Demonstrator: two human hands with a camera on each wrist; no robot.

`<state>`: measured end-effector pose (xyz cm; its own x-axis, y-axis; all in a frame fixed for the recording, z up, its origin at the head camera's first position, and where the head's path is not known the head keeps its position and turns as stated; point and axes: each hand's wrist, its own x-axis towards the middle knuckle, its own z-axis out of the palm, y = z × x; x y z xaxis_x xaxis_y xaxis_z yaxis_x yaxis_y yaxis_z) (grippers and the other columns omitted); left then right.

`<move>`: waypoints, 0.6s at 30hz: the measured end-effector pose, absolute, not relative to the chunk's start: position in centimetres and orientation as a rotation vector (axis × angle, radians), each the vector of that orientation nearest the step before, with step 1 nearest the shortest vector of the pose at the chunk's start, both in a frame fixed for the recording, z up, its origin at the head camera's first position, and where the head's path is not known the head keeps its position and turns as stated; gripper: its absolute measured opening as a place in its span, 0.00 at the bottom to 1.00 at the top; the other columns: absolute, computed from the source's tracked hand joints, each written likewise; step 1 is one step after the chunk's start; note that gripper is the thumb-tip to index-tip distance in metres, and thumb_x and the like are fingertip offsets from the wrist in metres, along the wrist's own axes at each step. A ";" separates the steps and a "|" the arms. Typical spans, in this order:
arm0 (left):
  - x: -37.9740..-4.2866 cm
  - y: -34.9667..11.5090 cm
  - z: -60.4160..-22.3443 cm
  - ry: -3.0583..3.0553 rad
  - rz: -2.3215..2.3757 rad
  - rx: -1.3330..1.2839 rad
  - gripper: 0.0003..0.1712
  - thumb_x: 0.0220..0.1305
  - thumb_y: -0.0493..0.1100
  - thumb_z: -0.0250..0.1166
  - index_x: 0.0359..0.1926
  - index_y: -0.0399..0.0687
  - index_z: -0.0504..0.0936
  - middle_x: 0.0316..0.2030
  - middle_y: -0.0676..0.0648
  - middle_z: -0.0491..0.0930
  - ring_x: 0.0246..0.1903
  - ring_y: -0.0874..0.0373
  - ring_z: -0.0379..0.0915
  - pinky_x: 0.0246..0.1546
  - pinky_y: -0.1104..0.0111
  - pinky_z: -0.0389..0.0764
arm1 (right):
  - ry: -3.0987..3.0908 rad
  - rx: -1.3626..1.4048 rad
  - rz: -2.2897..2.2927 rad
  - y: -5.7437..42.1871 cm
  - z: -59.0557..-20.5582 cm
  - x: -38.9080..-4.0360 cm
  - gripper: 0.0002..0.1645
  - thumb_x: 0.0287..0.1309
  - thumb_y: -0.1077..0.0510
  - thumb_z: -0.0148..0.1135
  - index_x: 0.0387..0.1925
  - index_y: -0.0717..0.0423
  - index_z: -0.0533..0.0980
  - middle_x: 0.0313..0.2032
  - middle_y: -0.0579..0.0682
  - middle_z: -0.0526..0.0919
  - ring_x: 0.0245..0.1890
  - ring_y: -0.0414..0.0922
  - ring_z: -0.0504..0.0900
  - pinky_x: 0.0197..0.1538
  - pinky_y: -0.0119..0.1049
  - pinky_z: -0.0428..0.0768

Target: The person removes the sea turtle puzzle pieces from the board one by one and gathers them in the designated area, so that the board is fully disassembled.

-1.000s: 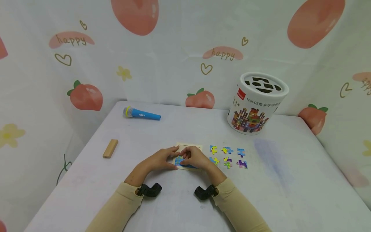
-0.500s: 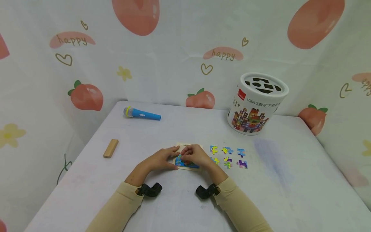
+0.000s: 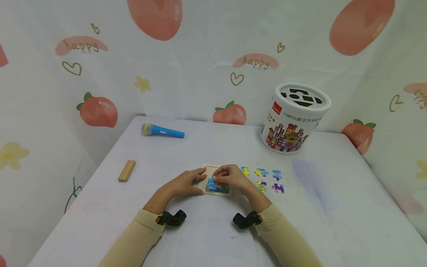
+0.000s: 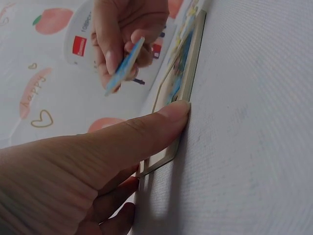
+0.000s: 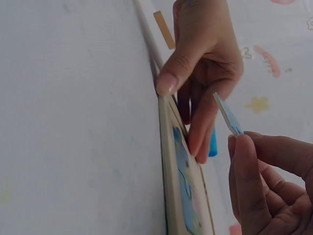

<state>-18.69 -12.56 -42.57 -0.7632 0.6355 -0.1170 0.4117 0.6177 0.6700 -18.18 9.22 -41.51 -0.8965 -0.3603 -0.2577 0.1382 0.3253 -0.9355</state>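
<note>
A shallow wooden puzzle tray [image 3: 209, 170] lies on the table, part of its picture filled with blue pieces. My left hand [image 3: 186, 183] holds it by the left end, thumb on the front edge and fingers round the far side. Above the tray, my right hand [image 3: 235, 178] pinches a blue puzzle piece [image 4: 126, 66] between thumb and fingertips. In the right wrist view this piece [image 5: 227, 115] is tilted and apart from the tray. To the right of the tray lie several loose puzzle pieces [image 3: 278, 188], one or more partly hidden behind my right hand.
A blue toy microphone [image 3: 166, 132] lies at the back left, with a wooden block [image 3: 127, 171] nearer on the left. A large white bucket [image 3: 293, 118] stands at the back right. A patterned cloth [image 3: 186, 74] hangs behind the table.
My right hand has shifted right and slightly back, and the blue puzzle piece in its fingers now shows more plainly above the tray. My left hand stays in place on the tray.
</note>
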 end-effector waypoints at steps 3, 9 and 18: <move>-18.6 -12.6 -42.6 2.508 0.904 0.828 0.37 0.53 0.47 0.70 0.62 0.36 0.69 0.70 0.43 0.55 0.71 0.45 0.47 0.68 0.52 0.55 | 2.182 -0.202 -1.587 9.9 -41.5 -18.0 0.12 0.58 0.62 0.61 0.41 0.66 0.77 0.27 0.49 0.82 0.25 0.38 0.82 0.36 0.33 0.84; -18.6 -12.5 -42.6 2.525 0.879 0.824 0.37 0.53 0.46 0.70 0.62 0.38 0.69 0.70 0.44 0.55 0.71 0.46 0.47 0.69 0.53 0.55 | 2.154 -0.206 -1.592 11.3 -41.4 -17.2 0.13 0.57 0.62 0.62 0.41 0.68 0.76 0.26 0.47 0.82 0.25 0.37 0.82 0.35 0.33 0.84; -18.6 -12.4 -42.6 2.533 0.852 0.791 0.37 0.52 0.46 0.70 0.62 0.38 0.69 0.71 0.45 0.54 0.71 0.48 0.45 0.69 0.54 0.53 | 2.204 -0.198 -1.587 14.0 -41.6 -15.7 0.14 0.56 0.62 0.63 0.41 0.70 0.76 0.25 0.47 0.81 0.24 0.38 0.82 0.34 0.34 0.84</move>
<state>-18.56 -12.38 -42.56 -0.7814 0.6063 -0.1476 0.3939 0.6628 0.6368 -15.65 14.00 -41.62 -0.9035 -0.3494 -0.2482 0.1247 0.3399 -0.9322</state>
